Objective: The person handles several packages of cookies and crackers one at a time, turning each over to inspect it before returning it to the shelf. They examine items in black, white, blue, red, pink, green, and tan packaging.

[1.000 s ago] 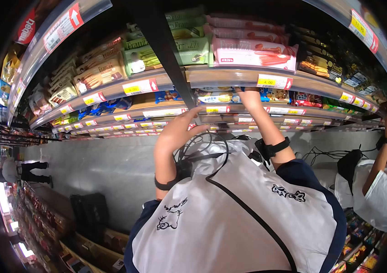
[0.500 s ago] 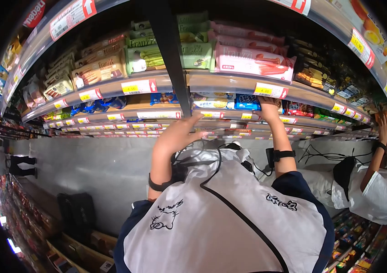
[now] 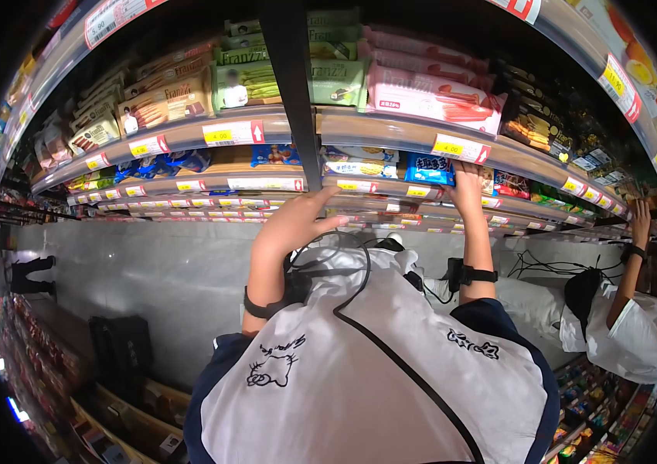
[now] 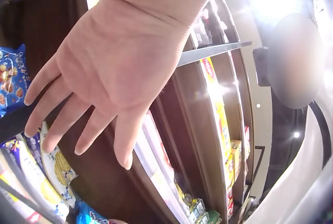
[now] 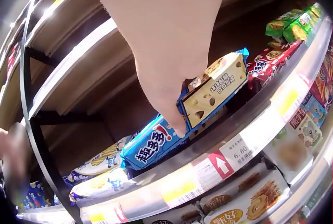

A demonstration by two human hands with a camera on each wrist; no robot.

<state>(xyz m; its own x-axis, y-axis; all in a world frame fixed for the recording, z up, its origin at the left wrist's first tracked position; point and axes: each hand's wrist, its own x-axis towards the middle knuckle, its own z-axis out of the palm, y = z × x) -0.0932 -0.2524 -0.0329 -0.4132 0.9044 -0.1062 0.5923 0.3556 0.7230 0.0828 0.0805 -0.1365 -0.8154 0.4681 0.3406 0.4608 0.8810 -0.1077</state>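
Note:
My right hand reaches up to the second shelf, just right of a blue snack packet. In the right wrist view its fingers curl over the left end of a blue pack printed with a yellow cheese wedge, which lies on the shelf beside the blue snack packet. My left hand hovers with straight, spread fingers in front of the black shelf upright and holds nothing. The left wrist view shows its bare palm near biscuit packs.
Pink wafer packs and green ones fill the shelf above, with yellow price tags along the rails. A second person in white reaches to the shelves at right. A black bag stands on the floor; someone stands far down the aisle.
My right hand has slid rightward along the second shelf, past the blue packet, and closed on the cheese-printed pack. The left hand has stayed by the upright.

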